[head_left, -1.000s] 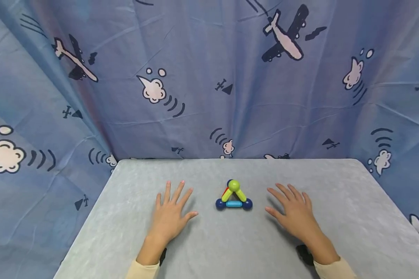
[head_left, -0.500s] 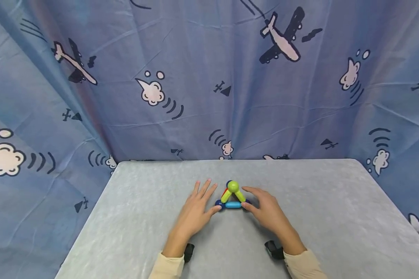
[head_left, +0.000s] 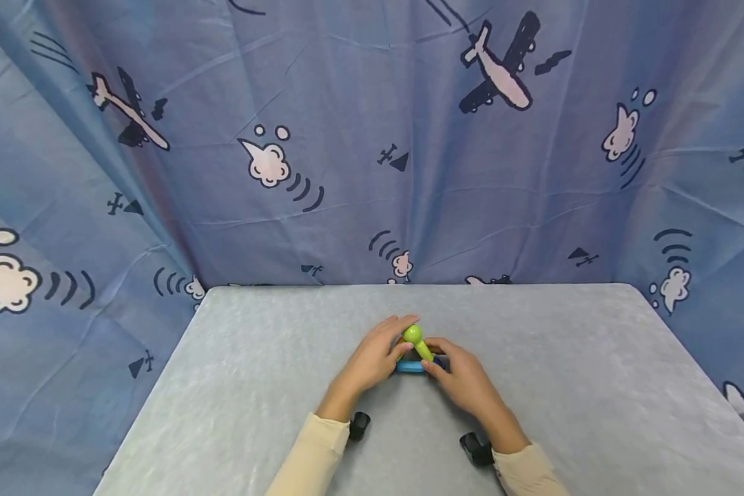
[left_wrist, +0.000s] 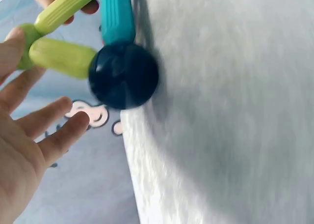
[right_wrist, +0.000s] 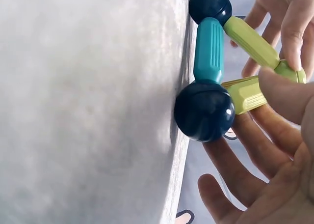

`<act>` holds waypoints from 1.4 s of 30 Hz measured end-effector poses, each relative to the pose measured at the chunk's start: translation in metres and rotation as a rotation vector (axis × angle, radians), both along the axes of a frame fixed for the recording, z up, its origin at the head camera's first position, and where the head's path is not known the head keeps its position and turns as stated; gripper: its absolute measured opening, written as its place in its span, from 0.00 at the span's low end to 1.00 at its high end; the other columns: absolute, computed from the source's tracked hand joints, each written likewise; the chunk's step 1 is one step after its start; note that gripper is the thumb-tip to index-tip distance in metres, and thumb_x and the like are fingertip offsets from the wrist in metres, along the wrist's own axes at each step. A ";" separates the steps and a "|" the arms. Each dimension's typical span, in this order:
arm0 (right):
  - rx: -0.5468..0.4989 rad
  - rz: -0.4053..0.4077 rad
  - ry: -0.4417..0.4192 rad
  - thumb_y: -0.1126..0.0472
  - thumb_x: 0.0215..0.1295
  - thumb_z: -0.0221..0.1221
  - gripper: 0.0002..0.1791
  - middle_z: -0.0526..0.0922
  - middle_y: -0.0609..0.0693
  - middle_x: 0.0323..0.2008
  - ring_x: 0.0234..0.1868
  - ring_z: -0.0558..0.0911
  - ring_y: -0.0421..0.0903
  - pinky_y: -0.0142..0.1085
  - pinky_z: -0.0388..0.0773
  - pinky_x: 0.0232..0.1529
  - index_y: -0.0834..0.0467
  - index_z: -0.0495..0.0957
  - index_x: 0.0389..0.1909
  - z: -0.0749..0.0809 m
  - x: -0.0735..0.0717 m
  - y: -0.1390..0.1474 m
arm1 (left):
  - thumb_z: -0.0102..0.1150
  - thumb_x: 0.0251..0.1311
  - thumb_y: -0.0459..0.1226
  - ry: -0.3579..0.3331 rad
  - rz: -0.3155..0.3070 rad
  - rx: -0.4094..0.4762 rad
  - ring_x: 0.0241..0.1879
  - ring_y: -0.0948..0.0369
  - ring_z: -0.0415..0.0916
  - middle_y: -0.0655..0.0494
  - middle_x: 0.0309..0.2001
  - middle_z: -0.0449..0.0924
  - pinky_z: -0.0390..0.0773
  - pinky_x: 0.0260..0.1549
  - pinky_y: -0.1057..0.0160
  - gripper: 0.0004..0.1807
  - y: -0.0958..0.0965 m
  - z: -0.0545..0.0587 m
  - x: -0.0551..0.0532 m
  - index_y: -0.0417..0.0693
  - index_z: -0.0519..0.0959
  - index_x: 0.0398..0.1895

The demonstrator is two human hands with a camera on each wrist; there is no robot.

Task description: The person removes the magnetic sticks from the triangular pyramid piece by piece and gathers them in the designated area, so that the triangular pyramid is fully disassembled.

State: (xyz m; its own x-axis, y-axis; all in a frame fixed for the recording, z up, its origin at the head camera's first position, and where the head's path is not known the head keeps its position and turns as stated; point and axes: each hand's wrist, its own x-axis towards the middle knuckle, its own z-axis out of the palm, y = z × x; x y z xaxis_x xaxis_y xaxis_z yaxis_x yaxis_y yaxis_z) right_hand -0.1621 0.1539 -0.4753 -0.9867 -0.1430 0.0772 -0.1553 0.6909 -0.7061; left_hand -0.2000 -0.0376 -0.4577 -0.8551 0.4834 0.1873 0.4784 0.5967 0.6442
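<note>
A small pyramid of magnetic building sticks and balls stands on the table, with a lime ball (head_left: 412, 334) at its top. Two lime sticks (right_wrist: 252, 41) slope from there to navy balls (left_wrist: 123, 75), which a light-blue stick (head_left: 410, 367) joins along the near base. My left hand (head_left: 372, 358) pinches the top ball between thumb and index finger, its other fingers spread. From the right, my right hand (head_left: 465, 379) grips the right lime stick, thumb in front and fingers behind, near the right navy ball (right_wrist: 205, 111). The pyramid's rear is mostly hidden.
The table (head_left: 254, 386) has a pale grey cover, its far edge just beyond the pyramid. Behind hangs a blue curtain (head_left: 347, 172) printed with planes and clouds. A black wrist camera (head_left: 476, 450) sits under the right forearm, another black camera (head_left: 359, 426) under the left.
Both hands have come inward from beside the pyramid to hold it. The left hand has risen to the top ball, and the right hand has closed around the right stick.
</note>
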 end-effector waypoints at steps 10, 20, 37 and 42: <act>-0.001 -0.015 0.043 0.59 0.66 0.64 0.17 0.85 0.53 0.51 0.56 0.82 0.55 0.55 0.75 0.58 0.55 0.78 0.55 -0.004 0.003 -0.002 | 0.58 0.67 0.38 -0.018 0.011 0.115 0.61 0.58 0.76 0.55 0.60 0.79 0.74 0.61 0.55 0.21 0.004 -0.006 0.008 0.51 0.75 0.63; 0.002 0.017 0.060 0.59 0.64 0.66 0.14 0.86 0.50 0.48 0.54 0.83 0.53 0.54 0.75 0.58 0.53 0.81 0.49 0.000 0.005 -0.003 | 0.64 0.61 0.39 0.059 0.081 0.210 0.54 0.56 0.80 0.52 0.53 0.82 0.80 0.52 0.52 0.20 0.002 -0.004 0.026 0.48 0.80 0.58; -0.011 0.030 0.079 0.62 0.61 0.66 0.08 0.87 0.45 0.40 0.44 0.84 0.46 0.47 0.80 0.49 0.51 0.80 0.40 0.000 0.010 -0.009 | 0.66 0.59 0.37 0.028 0.138 0.272 0.56 0.55 0.80 0.53 0.53 0.84 0.79 0.54 0.51 0.19 -0.006 -0.007 0.030 0.49 0.82 0.55; -0.006 -0.028 0.026 0.61 0.61 0.67 0.09 0.86 0.45 0.41 0.45 0.83 0.45 0.45 0.79 0.50 0.49 0.80 0.40 0.000 0.009 -0.008 | 0.66 0.60 0.33 -0.089 0.210 0.382 0.54 0.52 0.80 0.50 0.53 0.84 0.80 0.48 0.56 0.18 -0.019 -0.006 0.025 0.47 0.82 0.55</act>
